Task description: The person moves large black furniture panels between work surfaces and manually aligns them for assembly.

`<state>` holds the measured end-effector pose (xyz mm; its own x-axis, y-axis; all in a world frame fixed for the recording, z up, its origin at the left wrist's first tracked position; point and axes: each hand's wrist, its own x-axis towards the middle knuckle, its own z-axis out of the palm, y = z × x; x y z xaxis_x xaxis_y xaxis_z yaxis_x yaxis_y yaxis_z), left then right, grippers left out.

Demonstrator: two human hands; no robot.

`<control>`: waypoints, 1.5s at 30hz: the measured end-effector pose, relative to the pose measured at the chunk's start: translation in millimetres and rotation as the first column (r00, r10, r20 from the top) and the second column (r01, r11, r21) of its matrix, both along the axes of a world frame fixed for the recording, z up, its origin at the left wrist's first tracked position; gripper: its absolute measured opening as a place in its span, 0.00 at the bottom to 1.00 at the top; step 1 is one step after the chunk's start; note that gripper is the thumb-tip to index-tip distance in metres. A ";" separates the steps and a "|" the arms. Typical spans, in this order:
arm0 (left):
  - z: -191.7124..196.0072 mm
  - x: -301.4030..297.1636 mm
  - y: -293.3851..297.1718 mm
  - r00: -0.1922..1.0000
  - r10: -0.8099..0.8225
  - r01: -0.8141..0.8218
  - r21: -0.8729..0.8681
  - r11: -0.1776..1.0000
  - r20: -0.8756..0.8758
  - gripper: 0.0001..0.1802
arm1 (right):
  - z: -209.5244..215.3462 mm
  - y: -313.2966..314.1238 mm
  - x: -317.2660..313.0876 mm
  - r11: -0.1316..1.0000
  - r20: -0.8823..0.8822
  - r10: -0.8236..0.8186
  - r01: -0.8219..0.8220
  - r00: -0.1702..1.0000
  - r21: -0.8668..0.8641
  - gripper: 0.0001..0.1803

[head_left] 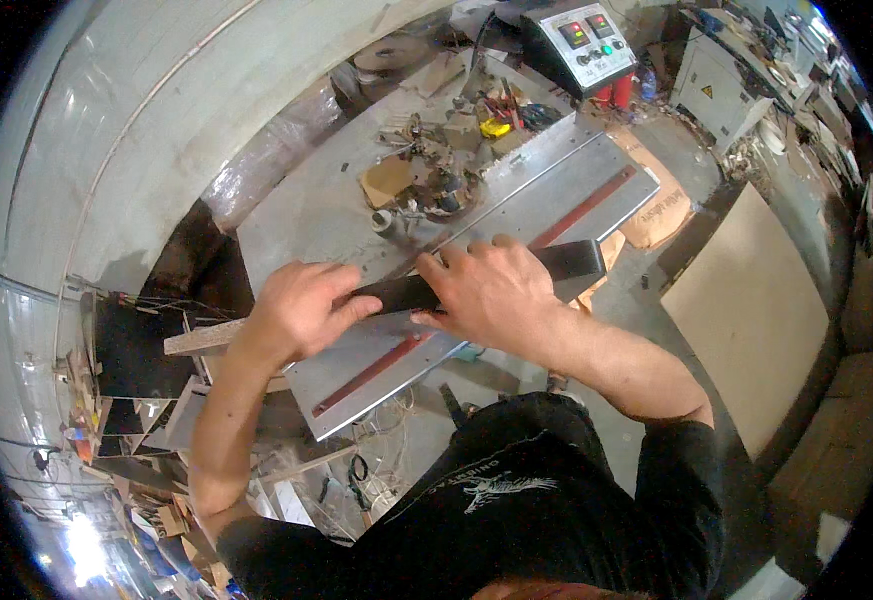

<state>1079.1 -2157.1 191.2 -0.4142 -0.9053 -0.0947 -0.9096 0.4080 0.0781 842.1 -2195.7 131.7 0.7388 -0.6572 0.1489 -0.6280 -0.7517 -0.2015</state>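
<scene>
A long, narrow dark board (573, 262) lies across a grey metal machine table (296, 225). Its far-left end shows a pale, raw edge. My left hand (304, 305) grips the board left of the middle, thumb pointing right along it. With fingers curled over its far side, my right hand (491, 288) holds it right of the middle. Just beyond the board, a metal machine head with fittings (418, 215) stands on the table. Red strips (591, 207) are set into the table's near part.
A control box (581, 48) with lit displays stands at the back right. Pliers and small tools (501, 120) lie on the table's far part. A large beige panel (751, 320) leans at the right. Offcuts and loose strips (381, 440) clutter the lower left.
</scene>
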 end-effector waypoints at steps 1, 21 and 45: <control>-0.2 0.4 -2.6 0.999 0.000 0.002 0.058 0.998 -0.038 0.19 | 0.1 1.0 -1.2 1.000 -0.002 -0.006 0.006 1.000 0.009 0.32; -3.4 9.8 -6.9 0.989 -0.120 0.141 -0.283 0.949 0.092 0.12 | -1.5 -20.7 10.4 0.999 0.024 -0.047 0.047 0.999 -0.006 0.29; -409.3 252.0 -434.5 0.945 0.295 -0.321 0.244 0.915 0.140 0.26 | 5.9 -27.6 30.9 0.963 -0.005 -0.249 0.248 0.968 0.101 0.30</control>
<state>1331.1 -2591.6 -218.1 -0.0955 -0.9244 -0.3693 -0.9954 0.0840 0.0471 873.0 -2223.3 137.6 0.5492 -0.8320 0.0777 -0.7910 -0.5476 -0.2729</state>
